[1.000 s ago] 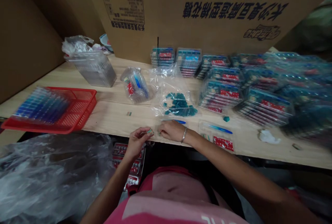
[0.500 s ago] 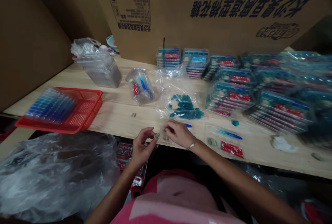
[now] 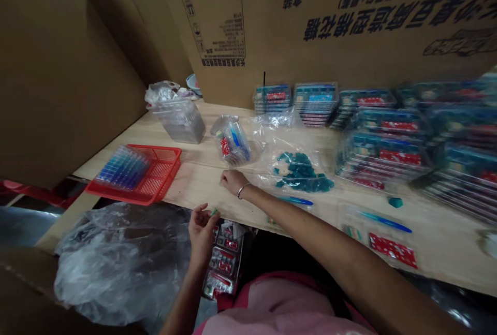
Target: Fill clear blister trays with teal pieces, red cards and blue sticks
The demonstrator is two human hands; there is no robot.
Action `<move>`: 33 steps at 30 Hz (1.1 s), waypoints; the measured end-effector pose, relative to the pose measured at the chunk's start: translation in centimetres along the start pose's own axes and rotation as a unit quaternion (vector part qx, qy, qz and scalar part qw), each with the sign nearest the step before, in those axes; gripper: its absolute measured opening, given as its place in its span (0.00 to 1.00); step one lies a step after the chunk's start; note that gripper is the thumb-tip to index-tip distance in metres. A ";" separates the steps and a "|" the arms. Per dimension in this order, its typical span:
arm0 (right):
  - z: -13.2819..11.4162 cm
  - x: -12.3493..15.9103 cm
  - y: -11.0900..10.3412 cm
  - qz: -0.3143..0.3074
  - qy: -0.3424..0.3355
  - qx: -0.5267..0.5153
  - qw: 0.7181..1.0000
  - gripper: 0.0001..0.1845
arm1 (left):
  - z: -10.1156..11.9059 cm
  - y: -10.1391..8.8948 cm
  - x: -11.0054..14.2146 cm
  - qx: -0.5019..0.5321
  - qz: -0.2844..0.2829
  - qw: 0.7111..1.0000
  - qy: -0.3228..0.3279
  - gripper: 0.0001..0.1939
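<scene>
My left hand (image 3: 201, 225), at the table's front edge, pinches a small green striped block (image 3: 214, 212) between thumb and fingers. Farther in, my right hand (image 3: 234, 183) rests low over the wood with its fingers curled together; what their tips hold, if anything, is hidden. Under my right forearm lies a blue pen (image 3: 295, 200), with part of a striped block showing near it. To the right, a clear tray contains another blue pen (image 3: 384, 221), striped blocks (image 3: 352, 232) and a red packet with white dots (image 3: 392, 250).
Teal pieces (image 3: 301, 172) lie on a plastic bag. Stacks of filled trays (image 3: 382, 156) fill the right and back. At left are a red basket (image 3: 163, 172) with blue pens, nested clear trays (image 3: 182, 122) and a filled tray (image 3: 233, 143). A cardboard box (image 3: 310, 55) stands behind.
My right hand has gone left from beside the pen to where a small striped block lay on the table. My left hand keeps its block. The view has turned left.
</scene>
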State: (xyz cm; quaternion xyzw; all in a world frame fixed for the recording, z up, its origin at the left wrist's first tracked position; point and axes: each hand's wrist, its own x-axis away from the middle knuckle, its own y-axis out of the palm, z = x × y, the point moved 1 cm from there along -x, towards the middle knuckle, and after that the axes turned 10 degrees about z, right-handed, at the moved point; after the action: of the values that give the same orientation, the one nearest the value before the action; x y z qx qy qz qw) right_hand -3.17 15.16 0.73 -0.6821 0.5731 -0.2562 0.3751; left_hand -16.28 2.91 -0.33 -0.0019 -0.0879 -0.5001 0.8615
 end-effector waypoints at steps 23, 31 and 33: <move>7.3 13.9 -8.4 -0.042 0.056 -0.226 0.972 0.07 | -3.2 7.5 2.8 -0.098 -0.383 0.914 0.092 0.32; 5.5 14.8 -7.0 -0.047 -0.044 -0.015 0.998 0.07 | -3.8 7.2 3.0 -0.117 -0.392 0.902 0.138 0.35; 5.3 15.2 -6.8 -0.025 -0.054 0.003 0.998 0.08 | -3.7 7.0 3.1 -0.122 -0.393 0.898 0.154 0.35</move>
State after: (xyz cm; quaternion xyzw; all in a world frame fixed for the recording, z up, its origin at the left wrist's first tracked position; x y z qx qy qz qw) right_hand 8.21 1.91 1.86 -0.7077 0.5343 -0.2303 0.4009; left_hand -8.17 3.44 -2.90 0.0050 0.1136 -0.7990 0.5905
